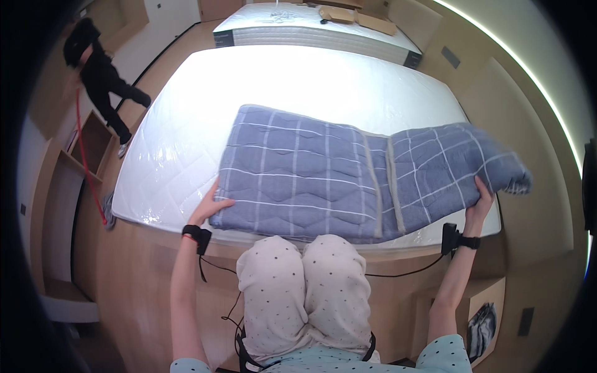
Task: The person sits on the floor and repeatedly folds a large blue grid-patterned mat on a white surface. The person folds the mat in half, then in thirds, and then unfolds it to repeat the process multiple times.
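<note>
A blue-grey quilted blanket with white check lines (298, 172) lies folded across the near part of a plastic-wrapped white mattress (163, 140). Its left part is flat; the right part is lifted and slightly blurred, with two beige bound edges between them. My left hand (212, 205) is at the blanket's lower left edge, thumb on top and the other fingers partly hidden at its side. My right hand (482, 198) holds up the right part from its near edge, the fingers partly behind the cloth.
At the far left a person in dark clothes (100, 74) stands with a red-handled mop (84, 158). Behind is another wrapped mattress (298, 39) with cardboard (373, 23) on it. Black cables (406, 272) run beside my knees. A bedside cabinet (494, 289) stands at the lower right.
</note>
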Demonstrator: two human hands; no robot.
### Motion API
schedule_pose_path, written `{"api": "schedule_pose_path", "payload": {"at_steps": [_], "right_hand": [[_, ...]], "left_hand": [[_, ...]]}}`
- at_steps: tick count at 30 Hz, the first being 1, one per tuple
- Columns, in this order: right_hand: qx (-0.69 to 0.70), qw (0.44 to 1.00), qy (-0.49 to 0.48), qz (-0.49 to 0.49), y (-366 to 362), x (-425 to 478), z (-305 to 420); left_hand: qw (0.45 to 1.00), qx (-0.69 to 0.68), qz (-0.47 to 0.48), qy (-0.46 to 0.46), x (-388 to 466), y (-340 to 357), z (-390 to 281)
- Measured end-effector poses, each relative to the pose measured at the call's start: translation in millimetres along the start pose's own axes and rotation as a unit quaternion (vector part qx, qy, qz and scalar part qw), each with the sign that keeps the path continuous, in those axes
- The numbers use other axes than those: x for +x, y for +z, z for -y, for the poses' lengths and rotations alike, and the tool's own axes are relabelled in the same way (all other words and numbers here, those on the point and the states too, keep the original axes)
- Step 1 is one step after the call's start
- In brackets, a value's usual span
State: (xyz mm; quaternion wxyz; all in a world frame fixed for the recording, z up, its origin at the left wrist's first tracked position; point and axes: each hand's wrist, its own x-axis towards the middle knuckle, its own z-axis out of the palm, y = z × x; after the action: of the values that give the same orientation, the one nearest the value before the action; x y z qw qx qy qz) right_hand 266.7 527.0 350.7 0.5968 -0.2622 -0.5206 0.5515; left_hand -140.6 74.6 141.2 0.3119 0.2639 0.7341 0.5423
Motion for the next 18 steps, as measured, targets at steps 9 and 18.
{"api": "schedule_pose_path", "payload": {"at_steps": [9,18], "right_hand": [[-0.321,0.784,-0.170,0.503,211,-140,-5],[-0.445,0.730,-0.075,0.513,111,-202,-71]], "left_hand": [[0.980,0.178,-0.048,0.075,23,43,12],[0.978,-0.182,0.018,-0.097,14,0,-18]]}}
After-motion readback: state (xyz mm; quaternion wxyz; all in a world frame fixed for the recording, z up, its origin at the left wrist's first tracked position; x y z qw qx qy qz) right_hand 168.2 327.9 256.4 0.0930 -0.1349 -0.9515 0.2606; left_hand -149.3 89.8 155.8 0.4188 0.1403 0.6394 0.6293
